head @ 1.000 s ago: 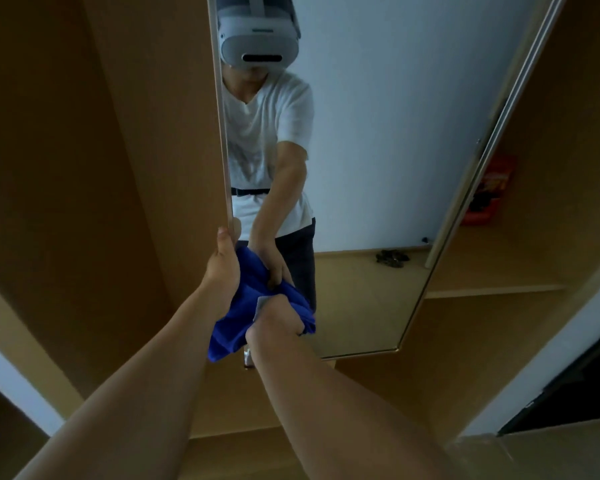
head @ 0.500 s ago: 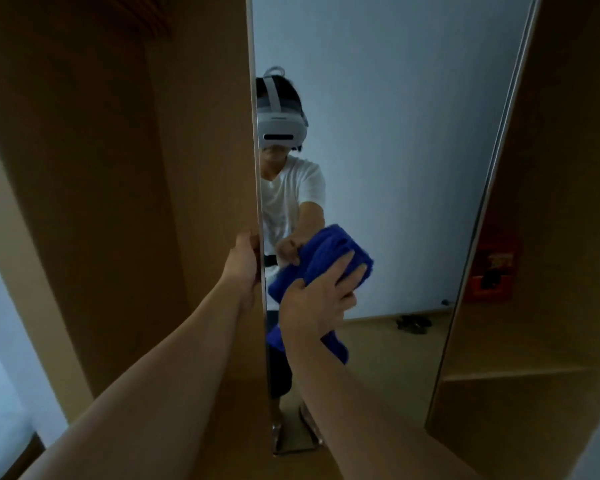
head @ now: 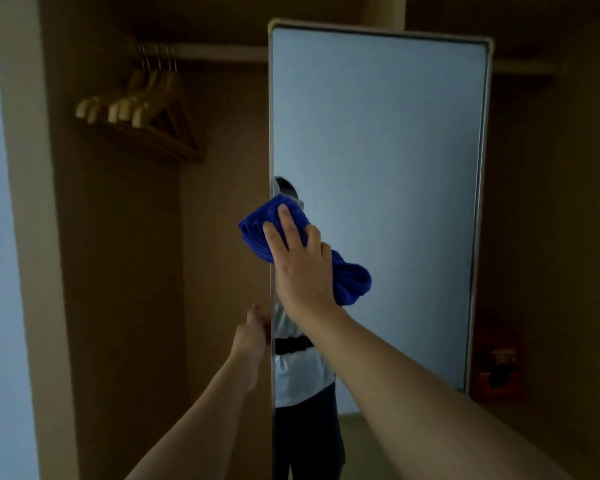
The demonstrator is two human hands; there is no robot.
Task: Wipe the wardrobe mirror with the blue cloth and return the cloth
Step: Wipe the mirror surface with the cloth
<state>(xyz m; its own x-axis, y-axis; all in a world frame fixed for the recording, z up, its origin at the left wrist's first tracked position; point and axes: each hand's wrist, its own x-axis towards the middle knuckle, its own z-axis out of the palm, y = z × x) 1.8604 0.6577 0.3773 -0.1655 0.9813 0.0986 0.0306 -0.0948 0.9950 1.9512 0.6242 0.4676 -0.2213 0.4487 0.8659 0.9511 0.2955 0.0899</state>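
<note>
The tall wardrobe mirror (head: 388, 140) stands upright in a pale frame, filling the middle and right of the head view. My right hand (head: 300, 261) presses the bunched blue cloth (head: 352, 278) flat against the glass near the mirror's left edge, at mid height, fingers spread over the cloth. Part of the cloth sticks out past the left edge. Lower down, my left hand (head: 252, 336) grips the mirror's left edge, its fingers hidden behind the frame. The glass reflects a person in a white shirt.
Several wooden hangers (head: 142, 112) hang on a rail in the open wardrobe bay to the left. A red object (head: 499, 368) sits on a shelf behind the mirror's right side. Wardrobe panels close in both sides.
My right hand has carried the cloth up the glass from near the mirror's bottom to mid height. The view has tilted upward. My left hand stays on the mirror's left edge.
</note>
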